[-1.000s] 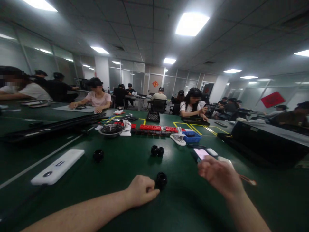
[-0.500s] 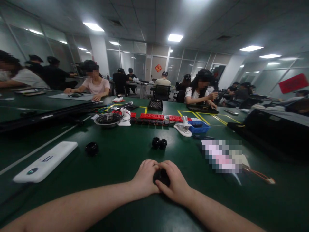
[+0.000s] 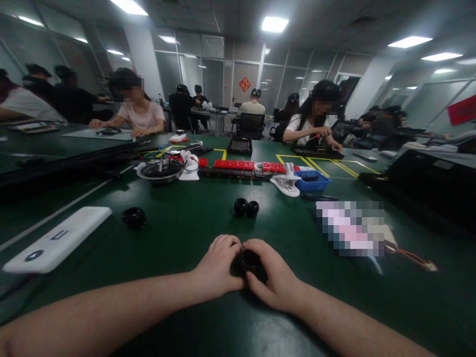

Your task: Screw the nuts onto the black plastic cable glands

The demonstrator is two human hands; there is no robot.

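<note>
My right hand point(image 3: 277, 275) curves around a shiny black ring-shaped part point(image 3: 255, 260) with a hollow in its top, low at the green table point(image 3: 186, 223). Against its left side my left hand point(image 3: 219, 265) is closed, fingers bent over a dark shape that looks like black plastic too; whether it is the same part or a second one I cannot tell. Beyond the hands stand two similar black ring-shaped parts, a larger one point(image 3: 241, 207) touching a smaller one point(image 3: 253, 208). A further black ring-shaped part point(image 3: 134, 217) lies to the left.
A white power bank-like device point(image 3: 59, 240) lies at left. Farther back are a metal bowl point(image 3: 158, 173), red power strips point(image 3: 234, 164), a white clip stand point(image 3: 288, 181) and a blue tray point(image 3: 314, 181). A blurred-out packet point(image 3: 349, 230) lies right. Co-workers sit across the table.
Both hands stay together around the black part, which has tipped so its hollow top shows more. The fingers have parted slightly. The whole view has shifted a little with the head.
</note>
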